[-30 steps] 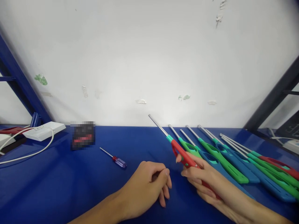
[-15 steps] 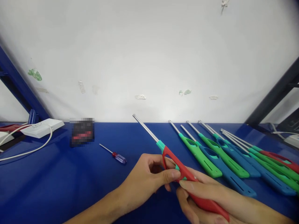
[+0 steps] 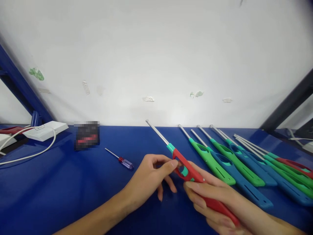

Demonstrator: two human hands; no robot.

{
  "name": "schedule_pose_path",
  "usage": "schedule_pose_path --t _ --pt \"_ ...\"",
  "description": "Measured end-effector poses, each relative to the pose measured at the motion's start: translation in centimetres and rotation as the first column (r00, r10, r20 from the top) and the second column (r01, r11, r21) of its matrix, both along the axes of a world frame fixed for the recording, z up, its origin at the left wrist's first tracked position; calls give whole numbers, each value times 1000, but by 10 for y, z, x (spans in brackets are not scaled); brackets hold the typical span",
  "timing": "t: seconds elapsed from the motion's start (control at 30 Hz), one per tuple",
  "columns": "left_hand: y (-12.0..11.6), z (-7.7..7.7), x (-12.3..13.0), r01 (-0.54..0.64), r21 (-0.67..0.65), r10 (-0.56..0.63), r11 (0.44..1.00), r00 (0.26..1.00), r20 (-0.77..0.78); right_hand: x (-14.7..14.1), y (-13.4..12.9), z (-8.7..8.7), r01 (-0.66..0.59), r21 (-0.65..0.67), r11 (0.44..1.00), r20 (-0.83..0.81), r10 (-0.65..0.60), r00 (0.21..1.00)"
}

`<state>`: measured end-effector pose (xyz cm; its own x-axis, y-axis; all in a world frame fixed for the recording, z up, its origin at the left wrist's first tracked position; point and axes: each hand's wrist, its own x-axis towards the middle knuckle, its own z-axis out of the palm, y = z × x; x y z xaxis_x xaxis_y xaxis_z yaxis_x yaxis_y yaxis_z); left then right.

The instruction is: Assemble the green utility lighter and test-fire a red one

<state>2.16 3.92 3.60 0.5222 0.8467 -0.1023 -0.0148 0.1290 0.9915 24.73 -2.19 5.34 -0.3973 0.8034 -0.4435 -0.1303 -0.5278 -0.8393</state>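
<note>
A red long-necked gas lighter point(image 3: 192, 170) with a teal collar and trigger is tilted, its metal tube pointing up and left. My right hand point(image 3: 220, 194) is wrapped round its handle from below and behind. My left hand point(image 3: 146, 178) has thumb and index finger at the trigger guard, near the teal trigger, with its other fingers hanging loose below. What the left index tip touches is partly hidden behind the lighter. To the right lies a row of similar lighters, the nearest a green lighter point(image 3: 212, 161) and a blue lighter point(image 3: 241, 179).
A screwdriver point(image 3: 126, 163) with a clear handle lies left of my hands. Behind it is a blurred-out dark object point(image 3: 87, 135). A white box point(image 3: 49, 130) with a cable point(image 3: 41, 151) sits far left. The blue table point(image 3: 73, 182) meets a white wall point(image 3: 156, 58).
My left thumb has slid from the trigger area up to the guard, and the left lower fingers have spread. The red lighter has shifted slightly right, still in my right hand.
</note>
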Motion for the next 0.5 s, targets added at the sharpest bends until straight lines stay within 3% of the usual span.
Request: schedule_pose_path --t 0.17,0.5 --pt "1 -2 0 -27 -18 27 999 1000 -4 8 7 -5 149 70 986 161 -158 974" --pt "3 -8 3 13 -37 -14 999 1000 -3 10 5 -10 121 101 987 319 -147 936"
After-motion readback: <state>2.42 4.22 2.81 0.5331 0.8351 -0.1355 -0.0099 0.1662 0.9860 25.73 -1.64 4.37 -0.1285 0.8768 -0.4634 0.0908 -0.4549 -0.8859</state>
